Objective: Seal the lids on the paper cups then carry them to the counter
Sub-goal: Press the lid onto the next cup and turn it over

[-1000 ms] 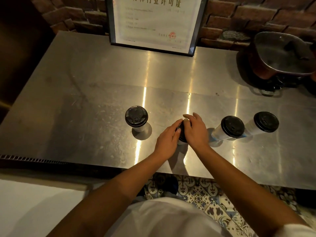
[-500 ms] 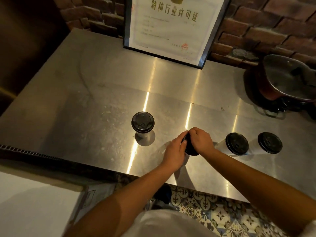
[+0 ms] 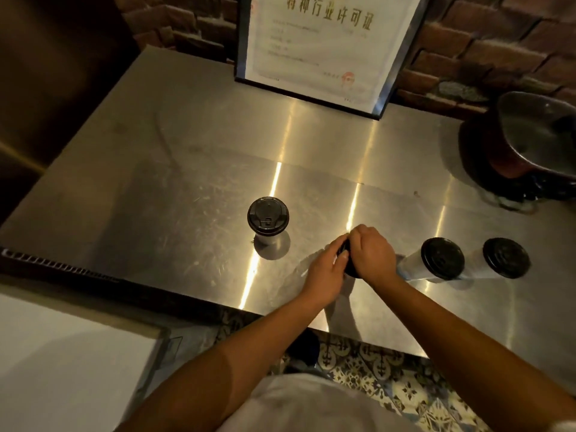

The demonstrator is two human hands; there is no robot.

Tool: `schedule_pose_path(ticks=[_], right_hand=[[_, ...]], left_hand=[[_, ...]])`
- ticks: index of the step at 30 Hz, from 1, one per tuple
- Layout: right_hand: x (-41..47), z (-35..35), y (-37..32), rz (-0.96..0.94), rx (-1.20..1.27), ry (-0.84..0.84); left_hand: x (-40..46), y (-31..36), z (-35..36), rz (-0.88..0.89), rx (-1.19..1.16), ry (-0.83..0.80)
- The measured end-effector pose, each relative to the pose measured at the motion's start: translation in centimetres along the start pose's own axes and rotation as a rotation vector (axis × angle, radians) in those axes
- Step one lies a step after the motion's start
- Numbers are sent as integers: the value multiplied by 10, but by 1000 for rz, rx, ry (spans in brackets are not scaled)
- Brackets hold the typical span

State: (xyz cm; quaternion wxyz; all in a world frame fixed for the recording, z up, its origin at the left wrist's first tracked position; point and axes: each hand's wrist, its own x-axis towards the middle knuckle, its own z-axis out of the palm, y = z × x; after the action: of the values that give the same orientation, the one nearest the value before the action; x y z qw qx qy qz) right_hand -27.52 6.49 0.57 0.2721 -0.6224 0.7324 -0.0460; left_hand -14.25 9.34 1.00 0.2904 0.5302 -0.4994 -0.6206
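Several white paper cups with black lids stand on a steel table [image 3: 193,169]. One lidded cup [image 3: 268,217] stands alone left of my hands. Two more lidded cups [image 3: 442,258] [image 3: 505,257] stand to the right. Between them is a fourth cup whose black lid [image 3: 346,263] shows only as a sliver. My left hand [image 3: 327,269] presses on the lid's left side and my right hand [image 3: 371,255] curls over its top and right side. The cup's body is hidden under my hands.
A framed certificate [image 3: 324,42] leans on the brick wall at the back. A dark metal pot [image 3: 536,141] sits at the far right. The table's front edge [image 3: 93,275] runs just below my hands, with a patterned tile floor [image 3: 389,369] beneath.
My right hand's fingers have curled from flat into a tight grip over the lid, and my left hand has pressed closer. The view has tilted downward, so the table looks lower.
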Motion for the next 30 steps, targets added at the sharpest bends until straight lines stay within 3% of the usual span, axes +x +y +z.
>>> schedule_pose_path(ticks=[4,8,12,16,21,25,30], right_hand=[[0,-18,-15,195,-43,21],[-9,-26,-19,229,-17,-3],[-20,-40,-16,270,163,33],[-34,-61,-8,292,584,-8],[-57,-70,-1,296,888,6],[-70,-78,-9,371,1090,62],[-85,-88,-17,299,1193,63]], left_hand=[[4,7,0,-173,-118,14],[0,17,2,-253,-130,-5],[-10,25,-7,-77,103,-56],[-10,24,-26,242,507,10],[-14,41,-26,175,361,-92],[-20,54,-25,170,436,-60],[-22,75,-33,280,570,76]])
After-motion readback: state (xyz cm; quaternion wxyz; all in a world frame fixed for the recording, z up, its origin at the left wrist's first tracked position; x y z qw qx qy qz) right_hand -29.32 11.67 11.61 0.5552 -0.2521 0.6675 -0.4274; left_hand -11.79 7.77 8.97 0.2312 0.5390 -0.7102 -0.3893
